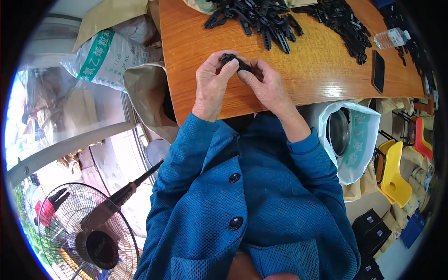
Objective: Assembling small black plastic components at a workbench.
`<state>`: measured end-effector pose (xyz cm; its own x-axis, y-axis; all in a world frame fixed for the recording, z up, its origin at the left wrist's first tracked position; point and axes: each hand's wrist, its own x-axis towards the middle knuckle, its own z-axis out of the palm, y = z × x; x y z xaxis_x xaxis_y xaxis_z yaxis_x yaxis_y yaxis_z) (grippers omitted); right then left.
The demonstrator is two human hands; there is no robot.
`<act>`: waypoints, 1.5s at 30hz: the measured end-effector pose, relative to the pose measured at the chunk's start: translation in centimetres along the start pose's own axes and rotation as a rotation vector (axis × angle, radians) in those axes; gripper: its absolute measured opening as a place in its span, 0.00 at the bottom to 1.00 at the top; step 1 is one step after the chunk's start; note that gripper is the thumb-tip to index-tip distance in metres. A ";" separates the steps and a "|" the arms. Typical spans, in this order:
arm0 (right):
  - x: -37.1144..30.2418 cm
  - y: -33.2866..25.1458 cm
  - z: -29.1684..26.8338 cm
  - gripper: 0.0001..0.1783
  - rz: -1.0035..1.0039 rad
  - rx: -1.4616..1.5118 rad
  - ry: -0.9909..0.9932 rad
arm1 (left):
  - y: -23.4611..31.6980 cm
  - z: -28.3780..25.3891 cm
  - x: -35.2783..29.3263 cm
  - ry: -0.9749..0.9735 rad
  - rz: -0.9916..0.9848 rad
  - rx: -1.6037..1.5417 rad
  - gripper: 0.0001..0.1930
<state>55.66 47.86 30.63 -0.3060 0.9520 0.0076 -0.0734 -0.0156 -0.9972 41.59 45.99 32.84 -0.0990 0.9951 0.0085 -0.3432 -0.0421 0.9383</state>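
Note:
Over the near edge of the wooden table (pixel 186 42), my left hand (pixel 211 88) and my right hand (pixel 270 89) meet at a small black plastic part (pixel 243 66). Both are closed on it, thumbs on top and fingers curled around it. Much of the part is covered by my fingers, so its full shape is hidden. Beyond my hands lies a heap of long, narrow black plastic pieces (pixel 266 21), some with slots. Farther right spreads a second heap of smaller black pieces (pixel 338 25).
A clear plastic bottle (pixel 389 39) and a black phone (pixel 378 72) lie on the table's right. Below the right edge stands an open white sack (pixel 357 144) with a round metal vessel. A filled sack (pixel 102 56) is at left; a fan (pixel 88 233) stands lower left, yellow chair (pixel 395 177) right.

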 end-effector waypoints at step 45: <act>3.6 -2.0 -15.1 0.08 -0.077 -0.730 0.136 | -4.9 2.1 11.2 -0.059 0.116 1.344 0.15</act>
<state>69.01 55.88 31.48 -0.2016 0.9724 0.1172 0.5738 0.2142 -0.7905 44.07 57.58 29.07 -0.0133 0.9956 0.0927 0.8404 -0.0391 0.5406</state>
